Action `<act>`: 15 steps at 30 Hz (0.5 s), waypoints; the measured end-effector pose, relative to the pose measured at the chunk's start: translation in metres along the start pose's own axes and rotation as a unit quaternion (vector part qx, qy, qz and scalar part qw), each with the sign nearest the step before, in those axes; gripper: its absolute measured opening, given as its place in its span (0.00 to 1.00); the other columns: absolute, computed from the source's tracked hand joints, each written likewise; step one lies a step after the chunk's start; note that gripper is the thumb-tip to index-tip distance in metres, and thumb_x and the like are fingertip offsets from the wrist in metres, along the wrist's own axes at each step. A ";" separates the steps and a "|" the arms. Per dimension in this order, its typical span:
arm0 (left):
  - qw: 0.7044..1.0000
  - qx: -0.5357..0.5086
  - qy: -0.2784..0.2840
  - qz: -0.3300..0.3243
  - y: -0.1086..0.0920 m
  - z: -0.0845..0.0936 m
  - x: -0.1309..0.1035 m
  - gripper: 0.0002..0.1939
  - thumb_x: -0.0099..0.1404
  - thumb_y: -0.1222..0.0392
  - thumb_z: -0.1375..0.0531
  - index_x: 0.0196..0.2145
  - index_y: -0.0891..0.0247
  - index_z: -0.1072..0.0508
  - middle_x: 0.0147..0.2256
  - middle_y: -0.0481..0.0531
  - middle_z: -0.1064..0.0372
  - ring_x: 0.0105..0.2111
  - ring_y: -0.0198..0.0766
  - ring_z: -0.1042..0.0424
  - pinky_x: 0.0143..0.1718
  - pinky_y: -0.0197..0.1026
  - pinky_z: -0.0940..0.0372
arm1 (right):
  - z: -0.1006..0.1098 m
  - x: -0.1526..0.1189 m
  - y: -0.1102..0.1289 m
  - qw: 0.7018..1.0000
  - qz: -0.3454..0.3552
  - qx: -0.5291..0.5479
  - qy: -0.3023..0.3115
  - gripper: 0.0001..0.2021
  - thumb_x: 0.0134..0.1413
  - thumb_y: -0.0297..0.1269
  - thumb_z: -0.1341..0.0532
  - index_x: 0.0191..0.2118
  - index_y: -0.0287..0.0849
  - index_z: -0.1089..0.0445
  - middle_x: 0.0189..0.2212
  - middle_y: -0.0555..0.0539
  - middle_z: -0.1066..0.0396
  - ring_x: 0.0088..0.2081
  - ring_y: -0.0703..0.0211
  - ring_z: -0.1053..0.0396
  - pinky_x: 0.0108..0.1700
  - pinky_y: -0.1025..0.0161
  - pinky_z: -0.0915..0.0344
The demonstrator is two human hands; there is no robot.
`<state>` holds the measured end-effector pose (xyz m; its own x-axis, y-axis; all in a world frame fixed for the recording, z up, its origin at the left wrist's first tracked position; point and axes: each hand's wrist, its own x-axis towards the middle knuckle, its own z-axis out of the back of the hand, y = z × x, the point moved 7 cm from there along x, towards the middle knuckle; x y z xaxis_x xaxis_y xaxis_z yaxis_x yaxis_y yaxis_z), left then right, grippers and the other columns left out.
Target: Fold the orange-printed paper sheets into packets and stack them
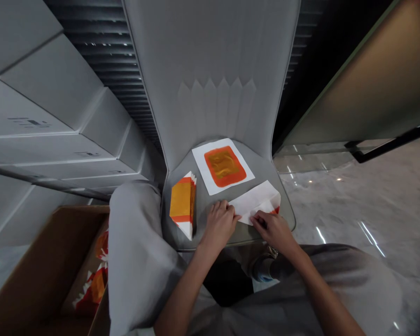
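A partly folded sheet of paper (254,200), its white side up with a little orange at the right end, lies near the front right of the grey chair seat (268,172). My left hand (220,221) has its fingers curled and pressed together at the sheet's left end. On the near edge, my right hand (271,229) pinches a folded-over flap between thumb and fingers. Behind them a flat white sheet (227,165) shows an orange and gold square. To the left stands a bundle of folded orange and gold papers (182,203), with white pointed ends.
An open cardboard box (31,266) at lower left holds more folded orange papers (98,284). White cartons (49,93) are stacked at the left. The chair's tall backrest (217,42) rises behind the seat. At right are a dark door handle (395,142) and shiny floor (353,200).
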<state>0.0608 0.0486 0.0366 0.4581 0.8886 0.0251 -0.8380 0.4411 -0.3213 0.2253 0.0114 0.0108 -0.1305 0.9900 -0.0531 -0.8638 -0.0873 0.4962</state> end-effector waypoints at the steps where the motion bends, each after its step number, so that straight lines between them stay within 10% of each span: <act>1: 1.000 0.002 -0.001 -0.001 0.000 0.000 0.000 0.09 0.70 0.53 0.38 0.36 0.61 0.26 0.40 0.53 0.32 0.43 0.45 0.32 0.44 0.47 0.37 | 0.000 0.000 0.000 1.000 0.000 -0.002 -0.001 0.17 0.69 0.46 0.46 0.29 0.44 0.33 0.24 0.50 0.26 0.25 0.61 0.32 0.29 0.64 0.51; 15: 0.994 -0.029 -0.096 0.049 0.000 -0.015 -0.024 0.07 0.73 0.56 0.43 0.45 0.59 0.28 0.46 0.56 0.30 0.46 0.47 0.32 0.45 0.51 0.36 | -0.003 0.005 -0.004 1.000 -0.024 -0.016 0.002 0.16 0.66 0.45 0.43 0.27 0.44 0.32 0.23 0.49 0.27 0.25 0.60 0.32 0.29 0.64 0.51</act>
<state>0.0542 0.0259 0.0219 0.3060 0.9368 0.1698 -0.8545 0.3489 -0.3848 0.2266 0.0158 0.0061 -0.0911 0.9927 -0.0789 -0.8839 -0.0441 0.4655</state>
